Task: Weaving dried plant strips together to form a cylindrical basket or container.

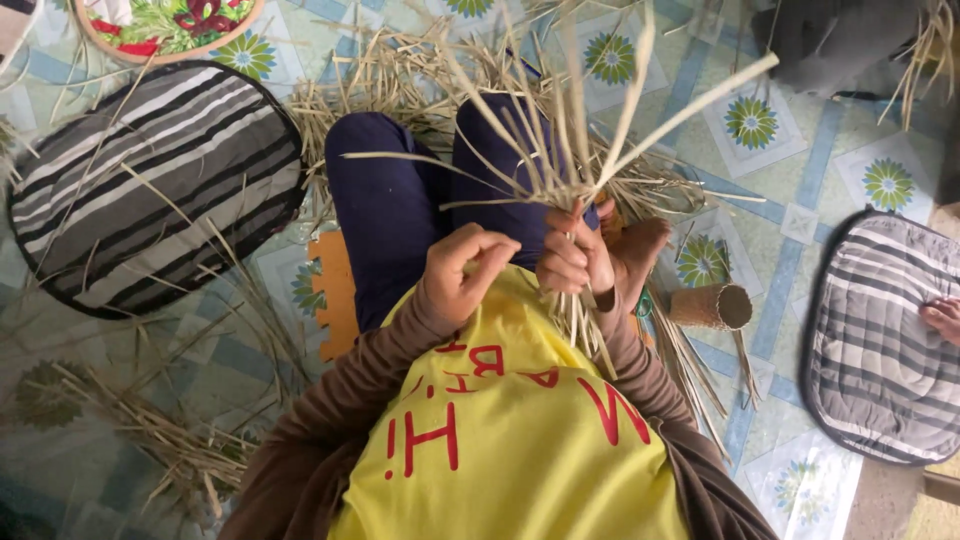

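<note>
We lose the straw bundle's (570, 150) lower stems behind the right hand (575, 255) — its palm hidden too. The embroidery hoop (165, 25) is cut by the top edge; another person's hand (942, 318) — by the right edge.

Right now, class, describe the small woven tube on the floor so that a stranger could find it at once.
Start at the patterned floor mat with blue flower tiles. Look just beside the seated person's bare foot, between it and the grey striped cushion. The woven tube lies on its side, brown, with an open round mouth, unlike the loose pale straw around it.
</note>
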